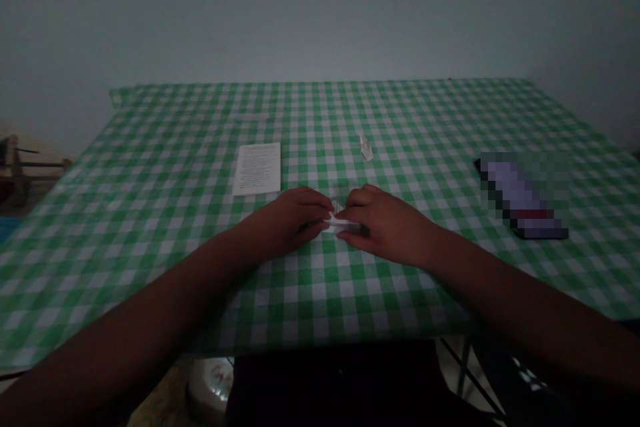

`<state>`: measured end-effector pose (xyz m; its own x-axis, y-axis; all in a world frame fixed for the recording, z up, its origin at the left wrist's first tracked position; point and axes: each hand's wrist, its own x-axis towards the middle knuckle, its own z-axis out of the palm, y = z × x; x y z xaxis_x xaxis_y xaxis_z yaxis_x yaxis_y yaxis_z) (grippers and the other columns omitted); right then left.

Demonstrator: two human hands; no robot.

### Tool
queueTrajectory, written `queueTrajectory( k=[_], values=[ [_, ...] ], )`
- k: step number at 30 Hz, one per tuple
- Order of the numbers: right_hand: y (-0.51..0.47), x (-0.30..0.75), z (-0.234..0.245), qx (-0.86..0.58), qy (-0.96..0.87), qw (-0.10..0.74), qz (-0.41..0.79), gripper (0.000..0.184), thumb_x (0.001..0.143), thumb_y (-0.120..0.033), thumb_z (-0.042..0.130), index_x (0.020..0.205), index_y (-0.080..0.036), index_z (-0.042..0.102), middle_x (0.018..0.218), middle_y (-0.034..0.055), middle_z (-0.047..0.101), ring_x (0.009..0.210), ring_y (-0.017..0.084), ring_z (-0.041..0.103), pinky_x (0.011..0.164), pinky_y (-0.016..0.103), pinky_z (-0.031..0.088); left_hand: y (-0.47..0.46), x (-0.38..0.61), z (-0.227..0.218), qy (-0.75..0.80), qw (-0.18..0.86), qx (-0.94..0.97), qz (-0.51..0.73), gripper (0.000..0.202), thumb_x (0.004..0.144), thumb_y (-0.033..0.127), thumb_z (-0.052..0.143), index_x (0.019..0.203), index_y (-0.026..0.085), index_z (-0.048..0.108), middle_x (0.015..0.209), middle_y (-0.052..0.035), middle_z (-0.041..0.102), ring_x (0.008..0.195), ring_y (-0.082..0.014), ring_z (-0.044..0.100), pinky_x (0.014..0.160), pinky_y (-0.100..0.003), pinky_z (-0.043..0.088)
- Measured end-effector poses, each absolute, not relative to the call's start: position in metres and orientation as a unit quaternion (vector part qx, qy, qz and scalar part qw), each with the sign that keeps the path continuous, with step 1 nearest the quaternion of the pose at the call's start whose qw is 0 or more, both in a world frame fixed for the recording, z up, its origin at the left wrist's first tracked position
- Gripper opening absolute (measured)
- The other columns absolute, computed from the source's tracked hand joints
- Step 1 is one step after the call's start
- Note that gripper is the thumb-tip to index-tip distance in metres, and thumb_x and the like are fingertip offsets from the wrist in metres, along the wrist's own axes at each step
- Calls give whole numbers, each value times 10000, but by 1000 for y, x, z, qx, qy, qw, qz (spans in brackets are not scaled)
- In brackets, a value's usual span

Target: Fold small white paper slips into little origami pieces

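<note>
Both my hands meet at the middle of a table covered with a green and white checked cloth. Between them lies a small folded piece of white paper. My left hand has its fingers curled and pinches the paper's left side. My right hand is likewise curled and presses the paper's right side against the cloth. Most of the paper is hidden under my fingers.
A white printed sheet lies flat just beyond my left hand. A small folded white paper figure stands farther back. A dark phone, blurred out, lies at the right. A pale wall rises behind the table's far edge.
</note>
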<state>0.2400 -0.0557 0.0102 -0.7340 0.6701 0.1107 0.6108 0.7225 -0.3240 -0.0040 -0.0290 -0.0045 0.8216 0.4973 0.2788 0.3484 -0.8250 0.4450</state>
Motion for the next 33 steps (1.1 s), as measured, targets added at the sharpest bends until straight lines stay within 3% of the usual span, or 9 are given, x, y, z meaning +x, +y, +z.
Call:
queueTrajectory(
  k=[6, 11, 15, 18, 24, 33],
  values=[
    [-53, 240, 8, -348, -915, 139, 151, 229, 1002, -271, 545, 1021, -169, 750, 932, 81, 662, 920, 216, 597, 897, 390, 467, -30, 2, -6, 249, 155, 937, 192, 208, 996, 193, 496, 1095, 147, 673, 1121, -99, 708, 1059, -213, 638, 982, -393, 522],
    [-48, 240, 2, -353, -895, 199, 188, 135, 957, -216, 617, 963, -176, 746, 895, 57, 670, 884, 190, 613, 875, 368, 477, -31, 4, -8, 260, 147, 934, 195, 217, 979, 183, 490, 1136, 149, 637, 1103, -99, 694, 1055, -224, 620, 968, -404, 510],
    [-46, 239, -2, -364, -878, 228, 212, 64, 911, -185, 671, 920, -174, 734, 876, 45, 662, 867, 180, 617, 845, 349, 488, -33, 3, -8, 257, 156, 936, 182, 220, 941, 242, 599, 1142, 165, 647, 1154, -95, 674, 1088, -234, 603, 978, -410, 494],
    [-45, 238, -2, -367, -873, 231, 222, 49, 901, -178, 682, 914, -176, 729, 869, 41, 661, 863, 176, 622, 837, 344, 490, -33, 4, -10, 269, 155, 933, 179, 184, 924, 298, 660, 1067, 184, 684, 1143, -77, 680, 1081, -236, 604, 970, -415, 490],
    [-43, 238, -2, -388, -857, 227, 252, 121, 939, -224, 646, 844, -187, 710, 816, 18, 647, 810, 156, 613, 786, 315, 480, -32, 13, -11, 304, 187, 907, 224, 99, 949, 237, 622, 921, 188, 703, 1003, -42, 708, 975, -194, 628, 924, -379, 504],
    [-44, 241, -4, -437, -858, 190, 194, 147, 934, -319, 665, 875, -186, 653, 852, 38, 612, 868, 194, 570, 826, 335, 447, -29, 14, -15, 334, 168, 897, 235, 96, 917, 232, 677, 1006, 200, 690, 990, -32, 721, 998, -205, 610, 958, -402, 472]
  ],
)
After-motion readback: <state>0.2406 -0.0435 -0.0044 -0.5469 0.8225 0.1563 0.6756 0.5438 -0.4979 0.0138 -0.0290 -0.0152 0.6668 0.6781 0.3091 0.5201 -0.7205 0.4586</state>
